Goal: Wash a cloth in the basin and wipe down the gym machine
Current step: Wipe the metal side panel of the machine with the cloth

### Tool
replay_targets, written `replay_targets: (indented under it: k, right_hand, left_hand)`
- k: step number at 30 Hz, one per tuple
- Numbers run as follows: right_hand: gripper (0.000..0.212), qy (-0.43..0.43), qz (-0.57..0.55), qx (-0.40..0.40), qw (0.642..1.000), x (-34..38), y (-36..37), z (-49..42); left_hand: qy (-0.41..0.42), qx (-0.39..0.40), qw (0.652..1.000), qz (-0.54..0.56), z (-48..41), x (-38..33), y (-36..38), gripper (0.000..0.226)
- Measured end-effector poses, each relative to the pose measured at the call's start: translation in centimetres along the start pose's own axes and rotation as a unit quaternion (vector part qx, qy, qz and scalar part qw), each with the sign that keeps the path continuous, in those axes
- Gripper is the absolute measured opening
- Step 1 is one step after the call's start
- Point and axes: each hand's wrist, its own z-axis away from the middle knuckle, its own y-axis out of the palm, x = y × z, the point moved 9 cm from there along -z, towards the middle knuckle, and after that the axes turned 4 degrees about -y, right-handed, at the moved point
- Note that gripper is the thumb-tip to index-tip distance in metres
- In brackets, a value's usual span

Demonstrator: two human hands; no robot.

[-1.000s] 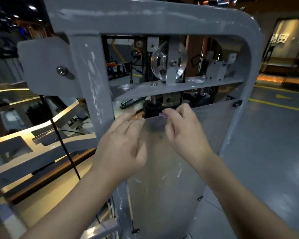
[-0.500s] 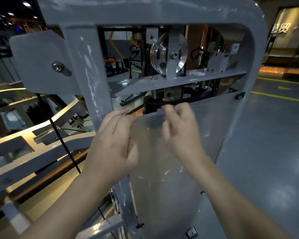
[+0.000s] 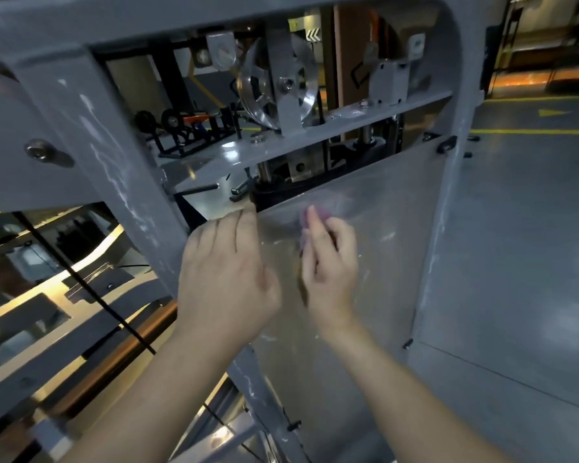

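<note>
Your right hand [image 3: 328, 262] pinched a purple cloth [image 3: 310, 222] against the machine's clear panel [image 3: 375, 235], left hand [image 3: 224, 275] flat, fingers straight, on the panel's left edge.

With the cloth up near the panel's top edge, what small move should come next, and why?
Probably draw the right hand and its purple cloth down the clear panel: white streaks show below it, and the left hand rests at the panel's top left edge.

Pink cloth [image 3: 310, 219] blurred, mostly hidden behind right hand [image 3: 328, 262] fingers
</note>
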Motion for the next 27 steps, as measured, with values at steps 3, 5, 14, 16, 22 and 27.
replay_targets:
  k: [3, 5, 14, 16, 22, 27]
  right_hand:
    - [0.024, -0.089, -0.025, 0.219, 0.971, 1.7, 3.9, 5.5]
    - [0.023, -0.104, 0.000, 0.274, 0.956, 0.0, 3.3, 4.1]
    - [0.037, -0.115, 0.009, 0.000, 0.993, 1.0, 0.4, -1.4]
    - [0.036, -0.156, 0.006, 0.025, 0.987, 1.9, 0.7, -2.1]
    - [0.034, -0.113, 0.045, 0.152, 0.981, 3.4, 2.4, -3.2]
    - [0.032, -0.103, 0.180, 0.020, 0.978, -0.8, -3.1, -7.3]
  left_hand:
    - [-0.008, -0.026, 1.000, -0.006, 0.3, -0.2, 0.1, 0.069]
    - [-0.003, -0.040, 0.999, -0.017, 0.5, -0.5, 0.2, 0.070]
    - [-0.002, -0.049, 0.999, -0.022, 0.4, -0.5, 0.5, 0.068]
    - [-0.001, -0.051, 0.998, -0.022, 0.4, -0.4, 0.5, 0.068]
    - [0.008, -0.078, 0.997, -0.003, 0.5, -0.4, 0.1, 0.069]
    - [0.013, -0.087, 0.996, -0.005, 0.4, -0.3, 0.2, 0.069]
